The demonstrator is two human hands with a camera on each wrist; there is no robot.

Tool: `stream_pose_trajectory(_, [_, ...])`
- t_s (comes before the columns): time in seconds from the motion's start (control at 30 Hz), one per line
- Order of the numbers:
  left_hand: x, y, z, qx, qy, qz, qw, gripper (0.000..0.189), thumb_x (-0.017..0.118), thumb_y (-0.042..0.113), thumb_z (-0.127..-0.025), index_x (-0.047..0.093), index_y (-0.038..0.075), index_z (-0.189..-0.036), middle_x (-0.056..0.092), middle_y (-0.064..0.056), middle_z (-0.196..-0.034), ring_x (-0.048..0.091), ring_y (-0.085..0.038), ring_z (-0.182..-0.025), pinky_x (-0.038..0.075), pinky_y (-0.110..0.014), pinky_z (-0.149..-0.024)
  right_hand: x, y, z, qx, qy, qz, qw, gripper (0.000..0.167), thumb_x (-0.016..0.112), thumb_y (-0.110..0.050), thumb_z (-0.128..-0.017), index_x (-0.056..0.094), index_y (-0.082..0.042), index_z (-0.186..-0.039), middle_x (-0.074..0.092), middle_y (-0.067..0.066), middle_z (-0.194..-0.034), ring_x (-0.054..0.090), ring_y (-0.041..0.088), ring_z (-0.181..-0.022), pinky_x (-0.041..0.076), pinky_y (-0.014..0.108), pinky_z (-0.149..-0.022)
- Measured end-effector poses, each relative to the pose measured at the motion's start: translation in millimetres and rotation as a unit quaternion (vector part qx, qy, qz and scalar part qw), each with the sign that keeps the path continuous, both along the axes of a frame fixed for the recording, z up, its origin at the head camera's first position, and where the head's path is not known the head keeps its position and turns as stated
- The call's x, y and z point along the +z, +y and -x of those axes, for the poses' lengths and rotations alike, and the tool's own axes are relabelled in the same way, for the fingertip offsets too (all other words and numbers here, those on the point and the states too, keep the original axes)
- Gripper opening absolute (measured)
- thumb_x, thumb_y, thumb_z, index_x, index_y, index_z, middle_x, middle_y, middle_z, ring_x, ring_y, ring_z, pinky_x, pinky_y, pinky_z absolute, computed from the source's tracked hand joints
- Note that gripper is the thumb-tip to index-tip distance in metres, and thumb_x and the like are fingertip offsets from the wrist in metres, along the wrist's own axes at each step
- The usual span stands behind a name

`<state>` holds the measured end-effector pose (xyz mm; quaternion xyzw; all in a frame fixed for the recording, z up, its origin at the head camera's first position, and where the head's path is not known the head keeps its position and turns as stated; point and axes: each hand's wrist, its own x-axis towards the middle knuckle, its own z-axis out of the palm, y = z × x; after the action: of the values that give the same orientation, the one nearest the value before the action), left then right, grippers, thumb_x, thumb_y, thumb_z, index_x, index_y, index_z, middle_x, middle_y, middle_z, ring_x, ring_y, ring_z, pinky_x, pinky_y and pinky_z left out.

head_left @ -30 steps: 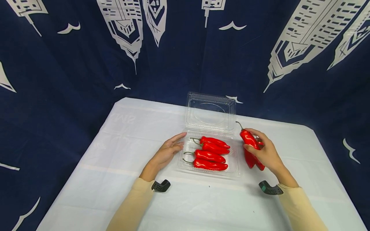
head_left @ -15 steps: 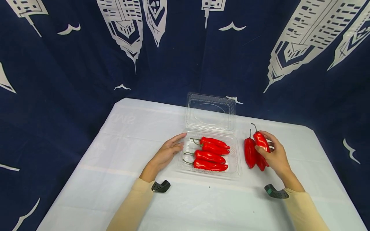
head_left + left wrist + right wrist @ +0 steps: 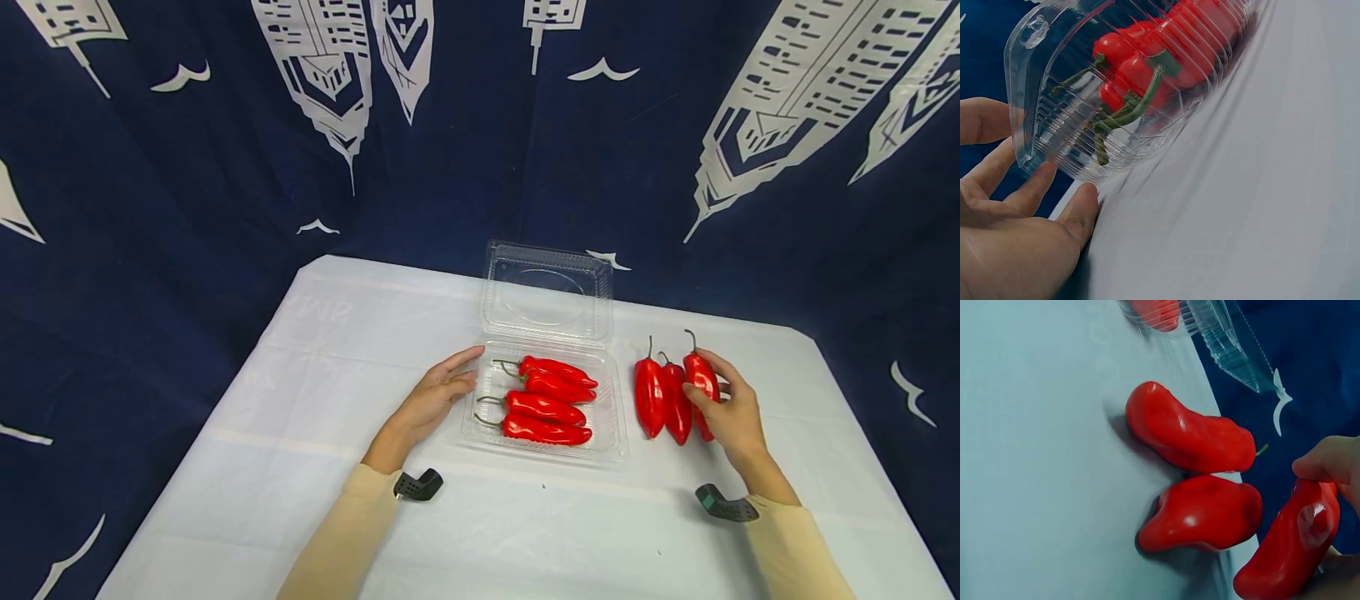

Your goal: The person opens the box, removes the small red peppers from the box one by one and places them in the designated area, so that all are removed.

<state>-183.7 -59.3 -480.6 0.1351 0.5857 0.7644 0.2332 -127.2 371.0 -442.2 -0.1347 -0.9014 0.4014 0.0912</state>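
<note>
Dark blue cloth [image 3: 465,192] with pale printed towers [image 3: 795,100] fills the upper frame; a white-covered table [image 3: 315,367] spans the lower centre.

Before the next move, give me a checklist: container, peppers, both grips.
1. Lid open: ok, tipped back from the container.
2. Peppers inside lying flat: ok, four, stems toward the left side in the head view.
3. Right grip on one pepper: ok, held pepper between thumb and fingers.
4. Left grip at container's left side: ok, fingers extended; how firmly it braces, cannot tell.
5. Held pepper off the table: cannot tell.
</note>
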Motion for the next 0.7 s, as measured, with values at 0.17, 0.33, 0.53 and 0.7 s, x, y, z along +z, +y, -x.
stream_pose_trajectory(0.17, [0.1,0.0,-0.3,-0.001,0.0,0.0,1.0,0.066,0.047,-0.005,-0.093,0.033,0.008,-0.156,0.019,-0.005,-0.167,0.02,-0.034,-0.153,0.019,-0.047,-0.123,-2.7,3.7,-0.8,-0.027,-0.019,0.014,0.9993,0.067,0.06,-0.017,-0.099,0.03,-0.026,-0.158,0.035,0.021,-0.154,0.038,0.037,-0.124,0.044,0.006,-0.063])
stream_pose_trajectory(0.33, [0.3,-0.1,-0.5,0.001,0.0,-0.002,1.0,0.065,0.048,-0.005,-0.093,0.034,0.008,-0.156,0.02,-0.005,-0.166,0.02,-0.034,-0.153,0.019,-0.046,-0.123,-4.8,6.2,-2.0,-0.036,-0.034,0.016,0.9986,0.068,0.06,-0.017,-0.099,0.028,-0.022,-0.159,0.031,0.025,-0.156,0.037,0.041,-0.126,0.043,0.005,-0.061])
stream_pose_trajectory(0.53, [-1.4,0.2,0.4,0.002,0.0,-0.004,1.0,0.066,0.048,-0.006,-0.092,0.034,0.008,-0.156,0.02,-0.004,-0.167,0.02,-0.034,-0.153,0.019,-0.046,-0.123,-7.7,8.4,-1.7,-0.04,-0.052,0.019,0.9976,0.068,0.058,-0.019,-0.1,0.026,-0.019,-0.16,0.027,0.027,-0.158,0.035,0.045,-0.129,0.041,0.005,-0.061])
stream_pose_trajectory(0.7, [-2.8,0.0,0.6,0.004,-0.001,-0.007,1.0,0.066,0.048,-0.006,-0.092,0.036,0.009,-0.155,0.02,-0.004,-0.167,0.02,-0.034,-0.152,0.019,-0.046,-0.123,-8.8,9.0,-1.0,-0.045,-0.068,0.02,0.9964,0.068,0.057,-0.02,-0.101,0.024,-0.018,-0.16,0.025,0.028,-0.159,0.036,0.045,-0.128,0.041,0.008,-0.063])
